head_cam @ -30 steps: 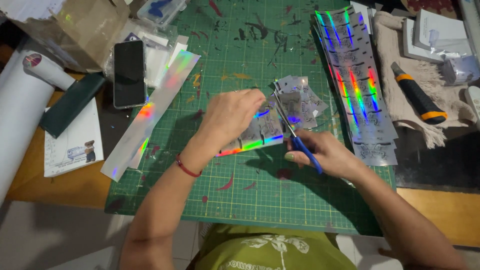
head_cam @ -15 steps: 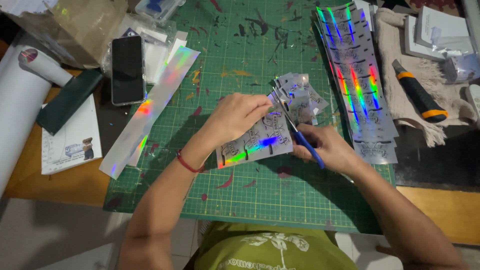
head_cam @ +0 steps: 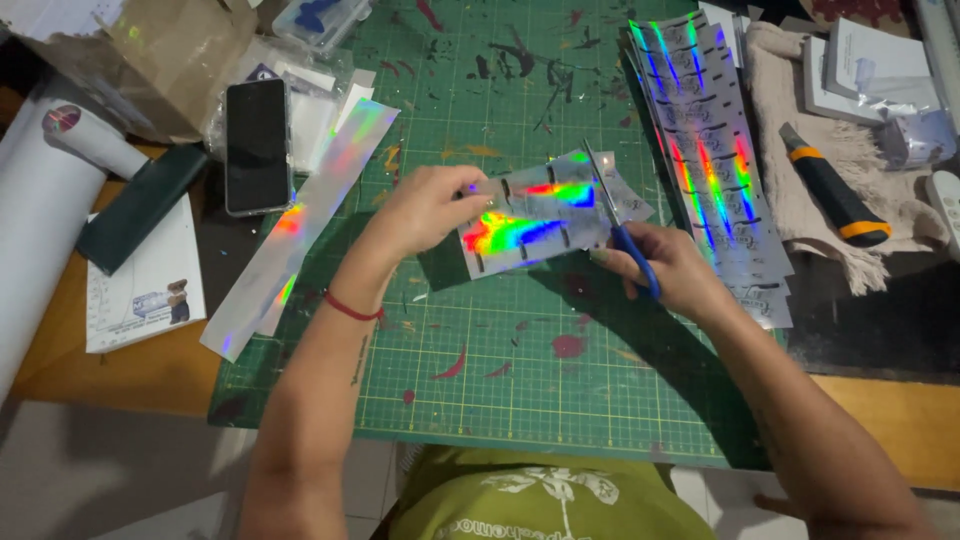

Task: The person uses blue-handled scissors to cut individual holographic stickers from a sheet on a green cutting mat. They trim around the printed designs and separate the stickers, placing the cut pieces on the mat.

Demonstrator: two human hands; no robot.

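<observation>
Over the green cutting mat (head_cam: 520, 380), left hand (head_cam: 425, 210) gripping a holographic sticker sheet (head_cam: 525, 225), right hand (head_cam: 665, 270) closed around blue-handled scissors (head_cam: 620, 225), blades on the sheet

The left hand (head_cam: 425, 210) has turned the holographic sheet (head_cam: 530, 225) flatter, and the scissors (head_cam: 615, 215) now stand more upright.
</observation>
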